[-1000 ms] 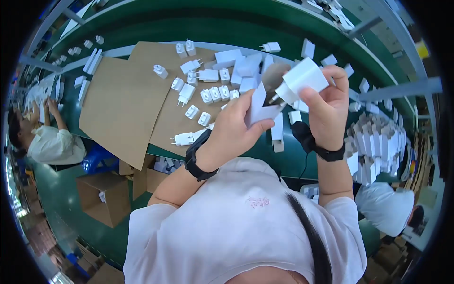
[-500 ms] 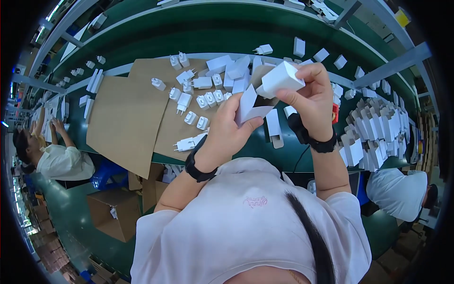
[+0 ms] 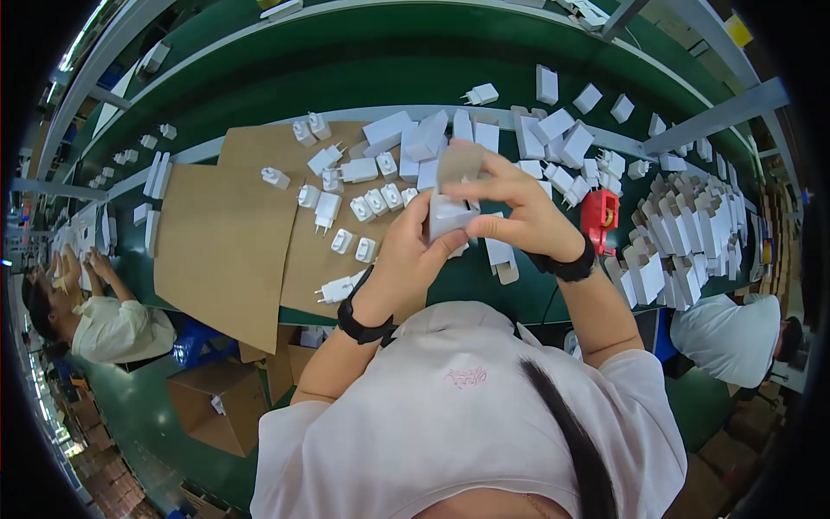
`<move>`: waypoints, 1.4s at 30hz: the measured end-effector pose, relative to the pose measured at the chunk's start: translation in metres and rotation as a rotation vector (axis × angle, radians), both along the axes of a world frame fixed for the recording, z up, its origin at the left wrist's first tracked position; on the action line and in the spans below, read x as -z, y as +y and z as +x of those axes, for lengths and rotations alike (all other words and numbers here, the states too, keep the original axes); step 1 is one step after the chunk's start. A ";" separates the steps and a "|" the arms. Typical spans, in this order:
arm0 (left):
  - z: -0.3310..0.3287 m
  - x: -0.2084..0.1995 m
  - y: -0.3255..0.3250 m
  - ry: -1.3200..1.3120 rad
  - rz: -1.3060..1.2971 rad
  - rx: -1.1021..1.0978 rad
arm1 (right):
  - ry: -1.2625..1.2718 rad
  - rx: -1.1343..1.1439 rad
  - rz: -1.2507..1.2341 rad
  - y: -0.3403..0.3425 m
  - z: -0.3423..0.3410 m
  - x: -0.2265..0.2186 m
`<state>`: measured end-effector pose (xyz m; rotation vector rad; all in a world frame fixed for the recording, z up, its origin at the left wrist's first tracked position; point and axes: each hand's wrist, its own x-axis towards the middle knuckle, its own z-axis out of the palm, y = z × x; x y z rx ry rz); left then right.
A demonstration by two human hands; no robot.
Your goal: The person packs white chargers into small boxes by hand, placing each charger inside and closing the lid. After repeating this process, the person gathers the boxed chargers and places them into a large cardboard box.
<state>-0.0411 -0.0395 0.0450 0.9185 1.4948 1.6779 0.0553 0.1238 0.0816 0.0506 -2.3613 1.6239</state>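
A small white cardboard box (image 3: 448, 223) is gripped upright by my left hand (image 3: 411, 255), thumb on its near side and fingers round its left side. Its raised flap (image 3: 460, 163) shows a grey-brown inner face. My right hand (image 3: 532, 212) is at the box's top right, thumb and fingers apart; its fingers reach across by the flap, slightly blurred, and the thumb tip is close to the box wall. A dark gap shows at the box's top; what is inside is mostly hidden. White plug chargers (image 3: 374, 204) lie left of my hands on brown cardboard (image 3: 229, 225).
White boxes (image 3: 426, 136) lie beyond my hands. A red tape dispenser (image 3: 599, 221) stands to the right, before a dense stack of open white boxes (image 3: 687, 229). A flat white box (image 3: 500, 253) lies near my right wrist. Co-workers sit at far left (image 3: 121, 320) and right (image 3: 731, 337).
The white block-shaped charger in my right hand has gone down to the box and is no longer visible. My right hand has moved left and down to the box's flap.
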 end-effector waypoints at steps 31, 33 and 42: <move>-0.060 0.067 -0.206 0.030 -0.460 -1.093 | -0.567 0.271 1.012 0.244 -0.135 0.125; -0.037 0.086 -0.250 0.021 -0.419 -1.228 | -0.374 0.280 0.848 0.179 -0.143 0.068; 0.093 0.123 -0.319 -0.187 -0.425 -1.553 | 0.093 -0.301 0.474 -0.117 -0.147 0.091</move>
